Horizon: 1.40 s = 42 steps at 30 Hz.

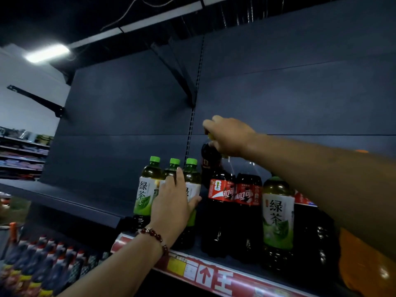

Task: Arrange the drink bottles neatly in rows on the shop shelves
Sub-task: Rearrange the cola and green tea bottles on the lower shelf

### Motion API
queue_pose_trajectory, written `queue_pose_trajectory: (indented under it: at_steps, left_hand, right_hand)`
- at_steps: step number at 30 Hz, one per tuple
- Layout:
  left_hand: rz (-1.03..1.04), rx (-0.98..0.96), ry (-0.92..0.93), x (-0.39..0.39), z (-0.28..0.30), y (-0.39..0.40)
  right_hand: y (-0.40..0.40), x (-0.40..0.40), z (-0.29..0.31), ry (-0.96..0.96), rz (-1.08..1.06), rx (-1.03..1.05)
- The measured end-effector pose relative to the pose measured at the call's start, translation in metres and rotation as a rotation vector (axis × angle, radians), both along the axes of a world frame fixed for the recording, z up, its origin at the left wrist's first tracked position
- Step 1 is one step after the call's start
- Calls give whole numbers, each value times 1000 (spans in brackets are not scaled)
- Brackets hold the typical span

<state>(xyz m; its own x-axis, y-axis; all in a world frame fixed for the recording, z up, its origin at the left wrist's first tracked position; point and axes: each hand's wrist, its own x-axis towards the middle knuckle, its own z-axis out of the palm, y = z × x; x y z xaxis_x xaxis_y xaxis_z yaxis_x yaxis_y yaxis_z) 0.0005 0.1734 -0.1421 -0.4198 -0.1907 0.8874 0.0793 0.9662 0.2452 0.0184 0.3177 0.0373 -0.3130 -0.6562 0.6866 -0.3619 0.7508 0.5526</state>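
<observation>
Head view: the left hand (pixel 174 202) has its fingers spread and curved around a green tea bottle (pixel 189 198), third in a row of three on the shelf (pixel 235 273). The right hand (pixel 228 136) pinches the top of a tilted cola bottle (pixel 211 166) behind two upright cola bottles (pixel 235 211); another green tea bottle (pixel 278 213) stands just right of them
</observation>
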Motion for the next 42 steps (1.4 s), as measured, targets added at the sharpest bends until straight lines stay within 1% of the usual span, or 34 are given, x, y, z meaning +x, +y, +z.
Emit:
queue_pose_trajectory:
  at_steps: [3,6,8,12,15,19,23,25,28,34,36,38,42]
  left_hand:
    - [9,-27,-45,7,-1,3]
    - [-26,-2,-73,19,-4,6]
    - [-68,35,-25,33,3,9]
    - [-150,82,146,66,37,21]
    - [-202,11,290,85,63,28]
    - [-267,-99,278,105,77,39]
    - [-355,-161,308,129,68,46]
    - [-338,-220,270,142,58,49]
    - [-362,-213,187,161,32,58]
    - [-470,-111,38,198,-23,81]
    - [-489,-60,-10,210,-42,91]
    - [-544,24,-52,220,-61,100]
    - [-742,275,-195,230,-102,118]
  right_hand:
    - [8,16,-2,123,22,21]
    - [17,36,2,199,42,3]
    - [26,48,5,238,60,-14]
    - [47,71,-1,310,146,-27]
    - [64,90,-14,325,264,-75]
    - [90,116,-43,293,412,-216]
    - [112,138,-78,130,549,-363]
    - [121,145,-93,44,600,-436]
    - [133,155,-114,-81,647,-512]
    - [142,182,-169,-307,718,-659]
    - [144,192,-191,-451,800,-749]
    - [145,201,-213,-618,895,-842]
    - [153,207,-264,-901,926,-976]
